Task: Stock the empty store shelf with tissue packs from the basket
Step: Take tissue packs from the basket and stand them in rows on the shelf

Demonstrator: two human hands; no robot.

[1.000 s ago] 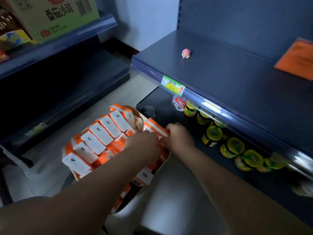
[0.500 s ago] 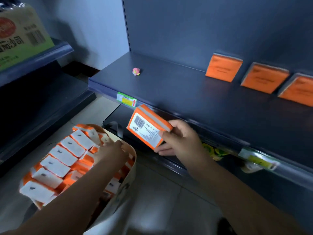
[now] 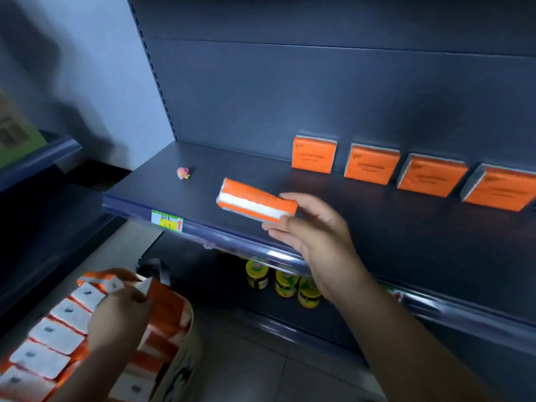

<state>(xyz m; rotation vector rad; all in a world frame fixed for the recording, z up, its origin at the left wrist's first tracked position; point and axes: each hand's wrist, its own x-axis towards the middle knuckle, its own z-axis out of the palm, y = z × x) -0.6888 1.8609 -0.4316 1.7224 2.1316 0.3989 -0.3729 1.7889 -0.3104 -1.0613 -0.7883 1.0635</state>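
My right hand (image 3: 313, 227) holds an orange and white tissue pack (image 3: 255, 203) by its right end, just above the front part of the dark shelf (image 3: 377, 227). Several orange tissue packs (image 3: 372, 163) stand in a row against the shelf's back panel at the right. Low on the left, my left hand (image 3: 120, 317) grips another tissue pack (image 3: 113, 282) at the top of the basket (image 3: 179, 369), which is packed with several orange and white packs (image 3: 52, 335).
A small pink toy (image 3: 183, 172) lies on the shelf's left part. A green and yellow price tag (image 3: 167, 221) sits on the shelf's front rail. Yellow-lidded jars (image 3: 285, 281) stand on the lower shelf. Another shelf unit (image 3: 34, 163) is at the left.
My right hand has lifted its tissue pack from below the shelf rail up over the shelf and turned it edge-on. My left hand has taken hold of a pack in the basket. The view tilted upward.
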